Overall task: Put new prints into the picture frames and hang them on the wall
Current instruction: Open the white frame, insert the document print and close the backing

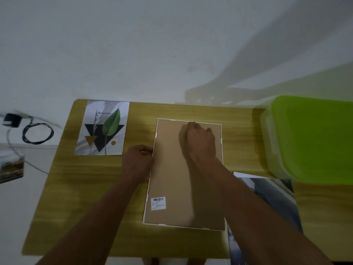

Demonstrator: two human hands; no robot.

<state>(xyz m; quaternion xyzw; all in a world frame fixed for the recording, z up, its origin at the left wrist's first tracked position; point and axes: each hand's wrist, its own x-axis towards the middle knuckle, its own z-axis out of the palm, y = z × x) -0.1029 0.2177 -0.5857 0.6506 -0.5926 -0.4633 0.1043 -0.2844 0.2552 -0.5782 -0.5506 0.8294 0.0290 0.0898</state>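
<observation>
Head view, dim light. Wood-grain table (91, 197) stands with its far edge against a plain white wall (133, 44); grey shadows fall across the wall's right half.

Frame (172, 188) lies face down at the middle of the table, long side running away from the person. Its brown backing is up, with a thin white rim all round and a barcode label (158, 203) at the near left corner.

Left hand (136, 161): at the frame's left edge, about halfway along, fingers curled in and pinching the rim. Right hand (200, 142): knuckles up on the far part of the backing, fingers curled with the tips close to the far rim. Cannot tell whether it grips anything or only presses. The right forearm crosses the backing diagonally.

Leaf print (103, 129): flat at the far left of the table, face up, apart from the frame, with a green leaf over black triangles. Dark print (271, 190): at the near right, partly under the right forearm, its near end past the table edge; the subject is too dark to read.

Green box (313, 136): translucent, at the right end of the table, overlapping the dark print's far corner.

Left of the table, off it: a coiled black cable (37, 133), a black adapter (11, 120) and a small picture (11, 167) at the view's edge.
</observation>
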